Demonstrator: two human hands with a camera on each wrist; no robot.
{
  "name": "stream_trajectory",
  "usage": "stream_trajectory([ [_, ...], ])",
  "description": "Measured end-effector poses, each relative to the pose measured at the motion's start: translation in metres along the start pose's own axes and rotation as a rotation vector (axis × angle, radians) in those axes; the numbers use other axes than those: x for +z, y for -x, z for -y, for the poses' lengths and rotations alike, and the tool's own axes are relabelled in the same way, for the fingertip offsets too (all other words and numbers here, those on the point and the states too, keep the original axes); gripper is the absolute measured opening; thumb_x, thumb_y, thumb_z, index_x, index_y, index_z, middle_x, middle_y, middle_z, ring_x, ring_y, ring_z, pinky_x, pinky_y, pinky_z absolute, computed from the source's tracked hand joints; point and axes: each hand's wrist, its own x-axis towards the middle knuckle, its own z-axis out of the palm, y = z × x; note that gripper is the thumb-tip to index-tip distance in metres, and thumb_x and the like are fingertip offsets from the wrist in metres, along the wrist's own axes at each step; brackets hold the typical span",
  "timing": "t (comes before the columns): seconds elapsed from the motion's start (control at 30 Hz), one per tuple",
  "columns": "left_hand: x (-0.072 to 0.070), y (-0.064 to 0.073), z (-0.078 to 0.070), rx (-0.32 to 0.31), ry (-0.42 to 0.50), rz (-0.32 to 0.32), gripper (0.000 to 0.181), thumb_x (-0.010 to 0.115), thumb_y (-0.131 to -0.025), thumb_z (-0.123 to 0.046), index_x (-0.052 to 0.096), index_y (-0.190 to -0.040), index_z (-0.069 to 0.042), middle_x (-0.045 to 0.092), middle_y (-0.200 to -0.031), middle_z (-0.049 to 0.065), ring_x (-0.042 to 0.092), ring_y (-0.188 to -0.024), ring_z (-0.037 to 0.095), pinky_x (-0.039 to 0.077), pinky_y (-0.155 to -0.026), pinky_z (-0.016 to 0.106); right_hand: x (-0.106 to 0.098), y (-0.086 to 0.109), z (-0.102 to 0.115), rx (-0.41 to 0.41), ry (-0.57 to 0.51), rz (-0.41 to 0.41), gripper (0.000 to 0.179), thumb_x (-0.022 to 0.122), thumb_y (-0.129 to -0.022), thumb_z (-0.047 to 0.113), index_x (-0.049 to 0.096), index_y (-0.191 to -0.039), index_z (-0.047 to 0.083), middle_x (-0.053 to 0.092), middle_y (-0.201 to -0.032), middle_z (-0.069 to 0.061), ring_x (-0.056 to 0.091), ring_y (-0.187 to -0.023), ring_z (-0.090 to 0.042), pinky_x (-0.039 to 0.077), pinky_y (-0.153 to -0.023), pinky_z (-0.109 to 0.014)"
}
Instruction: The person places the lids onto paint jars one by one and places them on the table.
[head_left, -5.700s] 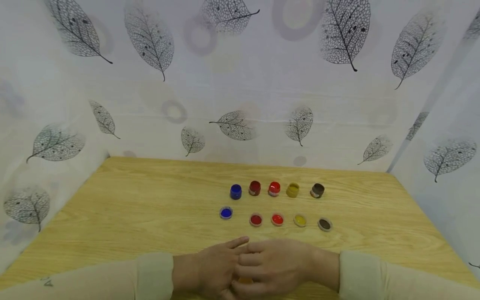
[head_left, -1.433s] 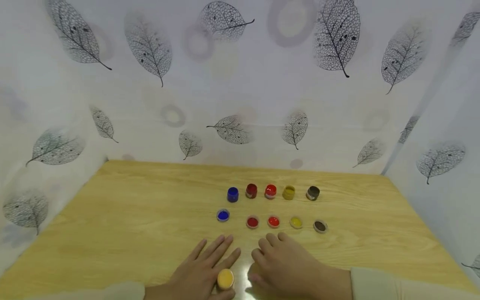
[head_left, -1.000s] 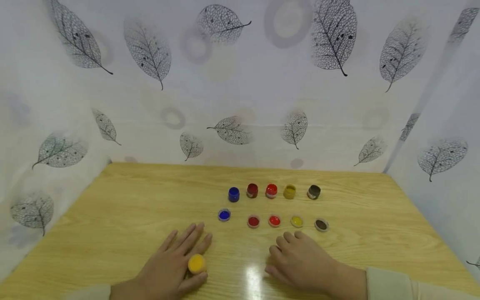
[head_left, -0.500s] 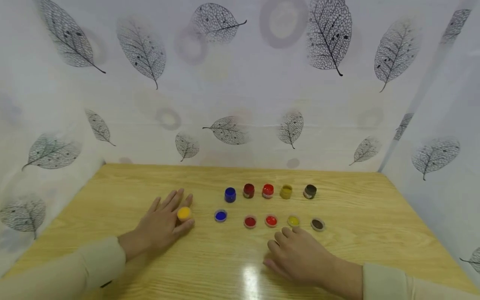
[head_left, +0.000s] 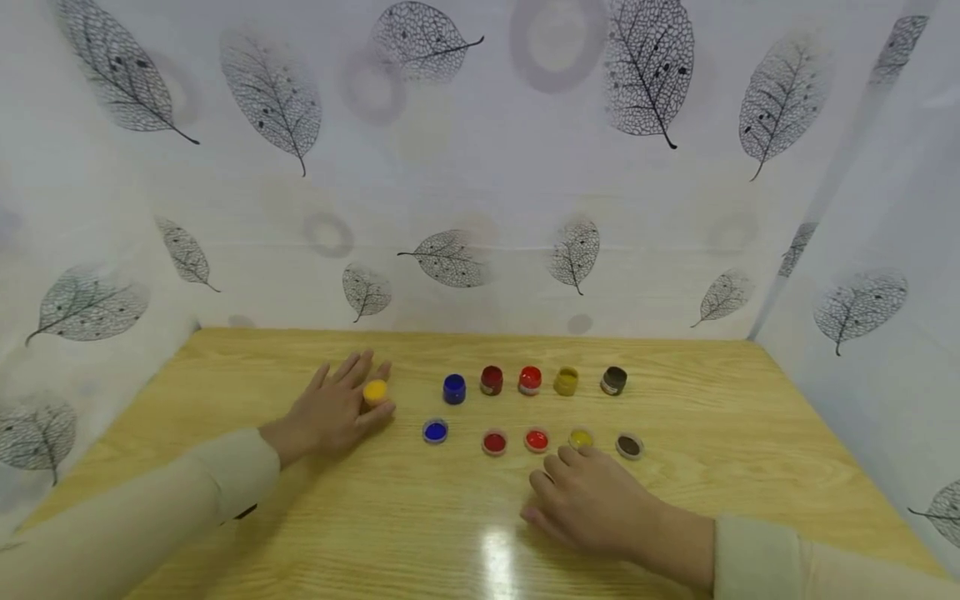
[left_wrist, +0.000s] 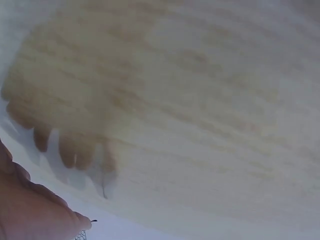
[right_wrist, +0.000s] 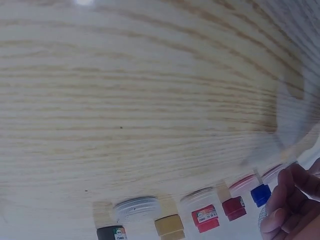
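My left hand (head_left: 330,415) holds a small jar of orange-yellow paint (head_left: 376,392) between thumb and forefinger, left of the blue paint jar (head_left: 453,389). Its other fingers point forward, spread over the table. In the left wrist view that hand (left_wrist: 37,212) shows only at the lower left corner, and its jar is hidden. My right hand (head_left: 603,504) rests near the table's front, fingers loosely curled, just before the yellow lid (head_left: 581,437). Nothing shows in its fingers in the right wrist view, where the hand (right_wrist: 292,205) sits at the lower right.
Uncapped jars of dark red (head_left: 492,380), red (head_left: 529,381), ochre (head_left: 566,382) and black (head_left: 613,381) paint continue the row. Paint-stained lids lie before them: blue (head_left: 435,431), dark red (head_left: 494,442), red (head_left: 536,439), dark (head_left: 629,446). Leaf-printed cloth (head_left: 480,167) encloses the wooden table (head_left: 420,517).
Both hands were together at the front around the orange-yellow jar, then parted. My left hand has carried the jar forward and left, near the blue jar. My right hand has stayed almost still lately.
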Motion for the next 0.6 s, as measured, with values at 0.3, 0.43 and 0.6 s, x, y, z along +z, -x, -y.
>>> stream_trajectory([
  [0.3, -0.006, -0.021, 0.009, -0.034, -0.025, 0.059, 0.072, 0.034, -0.104, -0.057, 0.028, -0.158, -0.010, 0.018, -0.164, 0.025, 0.018, -0.150, 0.045, 0.011, -0.118, 0.068, 0.004, -0.009, -0.004, 0.024, 0.005, 0.017, 0.040, 0.045, -0.102, 0.050, 0.057, -0.078, 0.021, 0.052, -0.069, 0.009, 0.048, -0.062, -0.009, 0.043, -0.060, -0.026],
  [0.43, -0.001, -0.025, 0.015, -0.027, 0.005, 0.062, 0.073, 0.034, -0.104, -0.057, 0.027, -0.158, -0.009, 0.016, -0.163, 0.028, 0.017, -0.150, 0.047, 0.011, -0.117, 0.070, 0.005, -0.013, -0.005, 0.021, 0.000, 0.018, 0.040, 0.045, -0.102, 0.051, 0.056, -0.077, 0.022, 0.052, -0.069, 0.009, 0.049, -0.063, -0.009, 0.042, -0.059, -0.026],
  [0.6, 0.000, -0.025, 0.016, -0.052, 0.039, 0.094, 0.075, 0.034, -0.104, -0.057, 0.023, -0.159, -0.006, 0.012, -0.164, 0.028, 0.015, -0.151, 0.046, 0.011, -0.116, 0.071, 0.005, -0.016, -0.005, 0.018, -0.004, 0.032, 0.040, 0.045, -0.102, 0.051, 0.056, -0.077, 0.022, 0.052, -0.070, 0.009, 0.050, -0.065, -0.009, 0.042, -0.058, -0.026],
])
